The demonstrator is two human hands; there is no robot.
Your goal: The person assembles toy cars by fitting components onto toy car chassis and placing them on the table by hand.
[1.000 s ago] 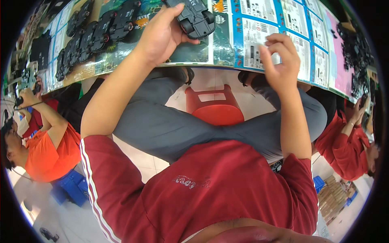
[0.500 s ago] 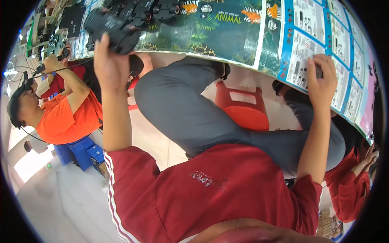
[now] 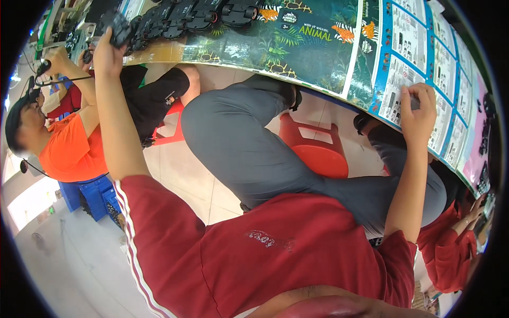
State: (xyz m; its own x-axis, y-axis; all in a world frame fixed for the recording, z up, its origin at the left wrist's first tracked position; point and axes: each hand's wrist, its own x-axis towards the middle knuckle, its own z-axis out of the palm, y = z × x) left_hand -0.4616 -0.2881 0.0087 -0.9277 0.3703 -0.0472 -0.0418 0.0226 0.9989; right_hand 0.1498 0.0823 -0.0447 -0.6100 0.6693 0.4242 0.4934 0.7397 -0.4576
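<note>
Black car base, one of them, is sitting in the left hand (image 3: 108, 59), at (image 3: 116, 29) over the left part of the worktop (image 3: 164, 55); the thumb and fingers are pinching it, and whether it is touching the row of bases (image 3: 238, 13) behind it I cannot tell. That row is running leftward from the middle of the worktop, at least four being countable before they start overlapping. The right hand (image 3: 419, 114) is hanging near the front edge, right of the middle, its fingers curling toward the thumb; I cannot tell whether they are holding anything. Under it one blue-and-white label sheet (image 3: 408, 40) is lying, with one green printed sheet (image 3: 313, 63) to its left. Two red stools are showing below the front edge, one near the middle (image 3: 318, 153) and one further left (image 3: 169, 127)
</note>
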